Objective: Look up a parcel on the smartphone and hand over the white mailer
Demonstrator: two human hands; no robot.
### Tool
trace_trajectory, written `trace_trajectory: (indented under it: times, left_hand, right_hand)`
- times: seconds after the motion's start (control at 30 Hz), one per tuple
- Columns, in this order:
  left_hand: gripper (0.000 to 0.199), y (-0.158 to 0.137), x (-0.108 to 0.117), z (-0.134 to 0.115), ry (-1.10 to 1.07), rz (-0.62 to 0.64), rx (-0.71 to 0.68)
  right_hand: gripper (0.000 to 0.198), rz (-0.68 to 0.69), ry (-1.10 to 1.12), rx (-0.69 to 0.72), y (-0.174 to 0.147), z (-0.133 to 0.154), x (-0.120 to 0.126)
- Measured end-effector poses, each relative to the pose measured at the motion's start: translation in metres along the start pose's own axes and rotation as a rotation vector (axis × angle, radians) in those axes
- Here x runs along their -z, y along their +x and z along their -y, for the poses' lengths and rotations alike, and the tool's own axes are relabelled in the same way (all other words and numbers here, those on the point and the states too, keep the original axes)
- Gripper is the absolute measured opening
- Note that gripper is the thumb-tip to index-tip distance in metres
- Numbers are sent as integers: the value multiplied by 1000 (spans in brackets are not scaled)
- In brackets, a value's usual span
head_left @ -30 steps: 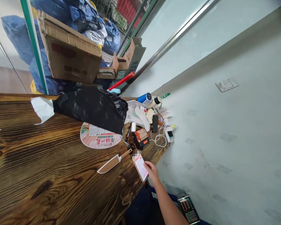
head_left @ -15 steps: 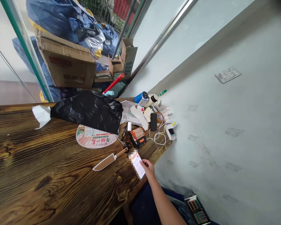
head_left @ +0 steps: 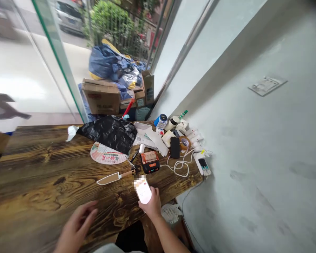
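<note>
My right hand (head_left: 153, 204) holds a smartphone (head_left: 143, 190) with a lit white screen, just above the near edge of the dark wooden table (head_left: 42, 182). My left hand (head_left: 77, 225) hovers open over the table's near edge, fingers spread, holding nothing. A knife (head_left: 111, 177) with a wooden handle lies flat a little beyond both hands. Next to its handle are scissors (head_left: 133, 166) and a small orange-and-black label printer (head_left: 150, 162).
A round paper fan (head_left: 105, 155) lies under a black plastic bag (head_left: 109, 131). White cable (head_left: 180, 165), black phone (head_left: 175, 147), tape roll (head_left: 185, 142), bottles and paper clutter the far right corner against the wall. Cardboard boxes (head_left: 101, 95) and blue bags stand behind glass.
The view swung up and left, showing more of the table and street. My left hand came into view over the near edge. The right hand with the phone moved nearer to me.
</note>
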State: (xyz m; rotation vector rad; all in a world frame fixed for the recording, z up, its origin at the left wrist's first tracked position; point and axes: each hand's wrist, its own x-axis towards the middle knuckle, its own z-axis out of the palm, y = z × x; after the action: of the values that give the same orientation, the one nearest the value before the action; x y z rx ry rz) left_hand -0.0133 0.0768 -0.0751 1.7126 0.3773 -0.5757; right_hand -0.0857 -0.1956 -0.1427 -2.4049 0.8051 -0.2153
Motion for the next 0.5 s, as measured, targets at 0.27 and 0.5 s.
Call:
trace_trajectory:
  times: [0.27, 0.5]
  left_hand:
    - [55, -66, -157, -56, -762, -128, -35]
    - [62, -125, -141, -69, -854, -407, -231]
  right_hand:
    - [65, 314, 313, 391, -15, 73, 73]
    - [77, 479, 412, 608, -27, 114, 104]
